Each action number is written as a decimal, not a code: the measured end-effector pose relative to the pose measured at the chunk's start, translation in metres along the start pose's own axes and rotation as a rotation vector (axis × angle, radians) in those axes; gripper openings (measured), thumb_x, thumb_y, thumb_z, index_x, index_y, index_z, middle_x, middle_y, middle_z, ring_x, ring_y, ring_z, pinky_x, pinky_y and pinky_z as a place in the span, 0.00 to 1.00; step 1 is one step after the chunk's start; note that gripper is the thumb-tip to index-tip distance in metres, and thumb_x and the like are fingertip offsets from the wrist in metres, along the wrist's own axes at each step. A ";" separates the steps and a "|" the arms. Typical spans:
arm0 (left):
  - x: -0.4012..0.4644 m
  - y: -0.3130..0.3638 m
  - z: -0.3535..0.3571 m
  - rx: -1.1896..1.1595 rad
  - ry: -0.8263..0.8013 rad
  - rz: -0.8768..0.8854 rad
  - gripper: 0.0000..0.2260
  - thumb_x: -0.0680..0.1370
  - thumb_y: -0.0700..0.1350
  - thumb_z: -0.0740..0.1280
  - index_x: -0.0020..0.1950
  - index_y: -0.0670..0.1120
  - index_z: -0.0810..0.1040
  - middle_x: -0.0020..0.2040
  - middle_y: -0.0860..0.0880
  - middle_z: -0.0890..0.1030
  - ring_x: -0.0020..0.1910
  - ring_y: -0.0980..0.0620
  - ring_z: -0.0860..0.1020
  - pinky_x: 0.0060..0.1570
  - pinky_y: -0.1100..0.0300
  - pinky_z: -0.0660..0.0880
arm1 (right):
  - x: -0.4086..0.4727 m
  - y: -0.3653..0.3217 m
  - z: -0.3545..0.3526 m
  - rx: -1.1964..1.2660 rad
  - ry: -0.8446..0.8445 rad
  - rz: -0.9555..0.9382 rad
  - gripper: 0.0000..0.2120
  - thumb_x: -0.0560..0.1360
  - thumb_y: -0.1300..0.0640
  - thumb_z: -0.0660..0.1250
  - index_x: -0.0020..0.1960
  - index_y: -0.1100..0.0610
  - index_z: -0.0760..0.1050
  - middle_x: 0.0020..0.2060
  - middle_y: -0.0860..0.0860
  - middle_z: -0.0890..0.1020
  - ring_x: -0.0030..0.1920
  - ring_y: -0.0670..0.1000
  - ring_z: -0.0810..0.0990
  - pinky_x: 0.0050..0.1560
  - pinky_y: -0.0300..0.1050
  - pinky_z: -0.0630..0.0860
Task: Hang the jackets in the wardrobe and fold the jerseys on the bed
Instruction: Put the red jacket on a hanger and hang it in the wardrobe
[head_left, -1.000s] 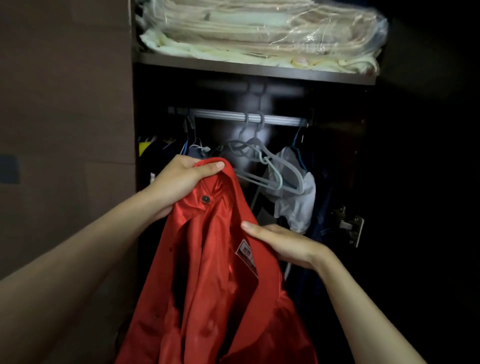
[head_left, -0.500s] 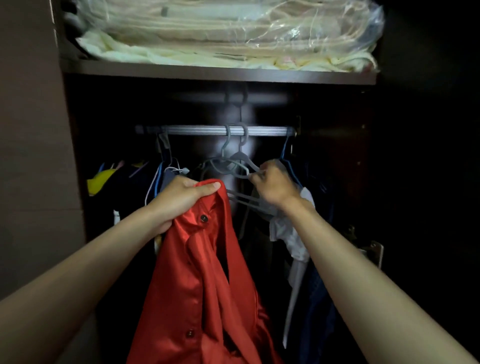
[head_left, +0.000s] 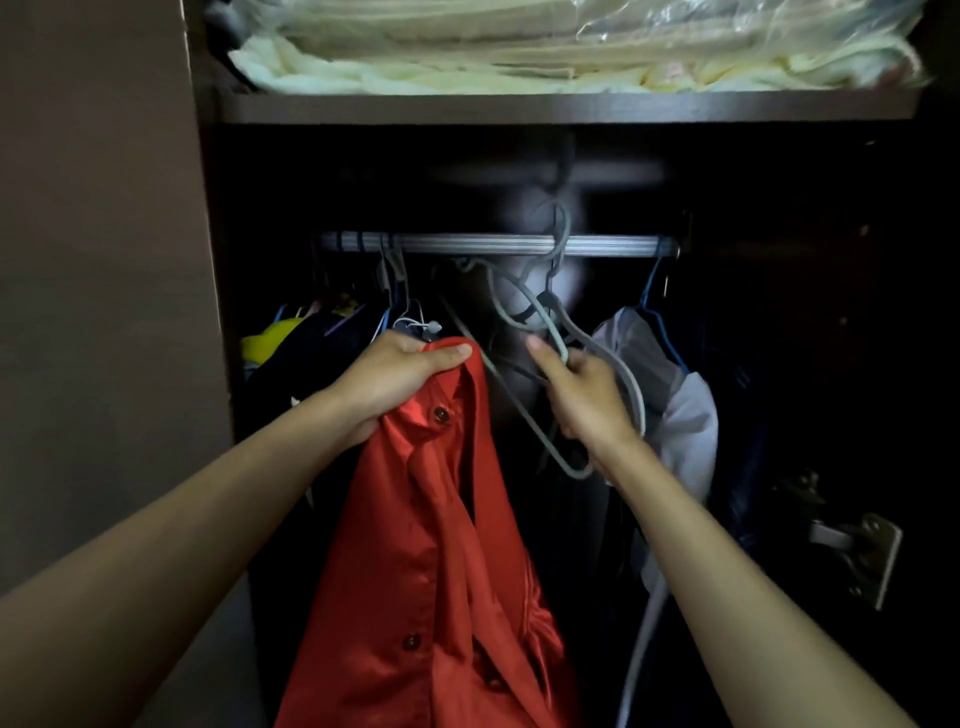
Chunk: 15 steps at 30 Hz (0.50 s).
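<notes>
Now left hand (head_left: 400, 379) grips red jacket (head_left: 441, 545) by collar below rail (head_left: 498, 244) — keeps it raised for hanging. Right hand (head_left: 582, 395) grips grey hanger (head_left: 563, 343) under rail — likely freeing it for jacket.

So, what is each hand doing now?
Left hand: grips the red jacket.
Right hand: grips a grey hanger.

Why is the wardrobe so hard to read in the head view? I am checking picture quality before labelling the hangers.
Head view: the interior under the rail is deeply shadowed; the grey hanger in the right hand is smeared by motion blur; the red jacket in the left hand stays readable; glare on the plastic-wrapped bedding above.
</notes>
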<state>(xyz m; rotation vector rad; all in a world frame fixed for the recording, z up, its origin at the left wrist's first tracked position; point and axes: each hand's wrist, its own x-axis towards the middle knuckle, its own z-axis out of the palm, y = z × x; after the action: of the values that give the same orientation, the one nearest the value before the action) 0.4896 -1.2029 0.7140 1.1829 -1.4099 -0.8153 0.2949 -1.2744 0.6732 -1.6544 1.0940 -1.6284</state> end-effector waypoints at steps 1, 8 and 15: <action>-0.001 0.001 0.001 0.001 0.003 -0.007 0.13 0.78 0.47 0.73 0.45 0.35 0.84 0.34 0.44 0.85 0.27 0.53 0.81 0.32 0.65 0.79 | -0.018 0.004 -0.006 0.036 0.008 0.014 0.22 0.78 0.40 0.69 0.35 0.50 0.65 0.23 0.45 0.63 0.21 0.44 0.60 0.21 0.38 0.56; -0.010 0.008 0.008 0.057 -0.020 -0.016 0.11 0.77 0.49 0.74 0.40 0.42 0.84 0.30 0.48 0.84 0.25 0.55 0.81 0.29 0.67 0.77 | -0.099 -0.032 -0.062 -0.074 -0.101 0.290 0.25 0.78 0.34 0.63 0.43 0.58 0.74 0.23 0.47 0.65 0.18 0.43 0.62 0.18 0.34 0.56; -0.020 0.008 0.009 0.108 -0.034 0.000 0.18 0.77 0.58 0.72 0.40 0.43 0.85 0.33 0.46 0.84 0.26 0.53 0.79 0.28 0.68 0.75 | -0.224 -0.069 -0.118 -0.003 -0.143 0.375 0.35 0.65 0.17 0.52 0.34 0.50 0.60 0.31 0.52 0.57 0.25 0.48 0.54 0.29 0.33 0.50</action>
<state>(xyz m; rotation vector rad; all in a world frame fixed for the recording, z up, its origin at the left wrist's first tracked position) 0.4772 -1.1824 0.7138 1.2560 -1.4973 -0.7712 0.2070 -1.0319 0.6267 -1.4372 1.2445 -1.2507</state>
